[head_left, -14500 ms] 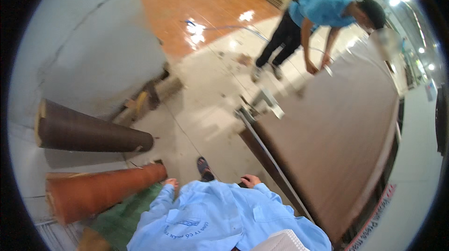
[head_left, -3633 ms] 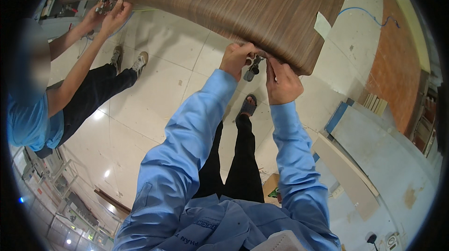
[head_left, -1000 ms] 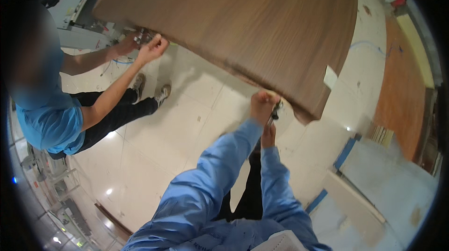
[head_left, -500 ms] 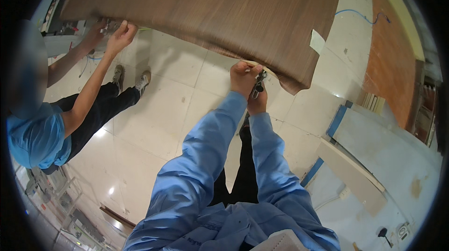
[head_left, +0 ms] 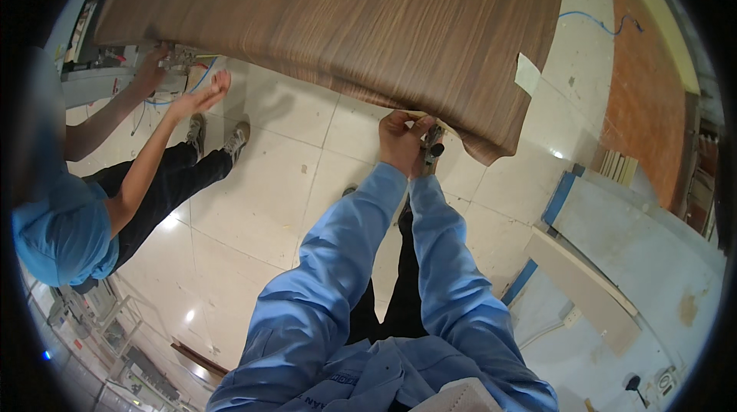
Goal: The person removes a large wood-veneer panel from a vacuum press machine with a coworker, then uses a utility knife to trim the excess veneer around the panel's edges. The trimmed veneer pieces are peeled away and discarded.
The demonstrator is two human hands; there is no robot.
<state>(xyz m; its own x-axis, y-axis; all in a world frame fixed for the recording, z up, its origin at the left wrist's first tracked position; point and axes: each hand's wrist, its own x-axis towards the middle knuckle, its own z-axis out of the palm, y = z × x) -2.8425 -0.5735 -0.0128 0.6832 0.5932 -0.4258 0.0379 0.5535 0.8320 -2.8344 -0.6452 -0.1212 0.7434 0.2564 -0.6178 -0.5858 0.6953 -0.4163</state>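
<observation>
— Any label on that big board?

— One pale, squarish paper tag (head_left: 527, 74), stuck near the right edge of the wood-grain panel (head_left: 345, 21). Its print is too small to make out. Blue tape strips (head_left: 559, 197) edge a grey sheet lying on the floor to the right, with a long pale plank (head_left: 583, 283) across it.

— Where does the panel sit?

— It fills the top of the view, held up over the pale tiled floor (head_left: 276, 182), its near edge bending down toward the right corner.

— And the person's hands?

— Both come up in light blue sleeves to that near edge. The left hand (head_left: 399, 140) is curled shut on the edge, fingers wrapped over it. The right hand (head_left: 422, 170) is mostly hidden behind the left; it sits by a small dark tool (head_left: 434, 147) at the edge, but I cannot tell how its grip stands.

— Anyone else?

— A co-worker in a blue shirt and cap at left, both hands (head_left: 207, 90) raised to the panel's far-left edge beside a metal fitting (head_left: 178, 55).

— Containers?

— None I can tell apart; only blurred clutter at lower left.
</observation>
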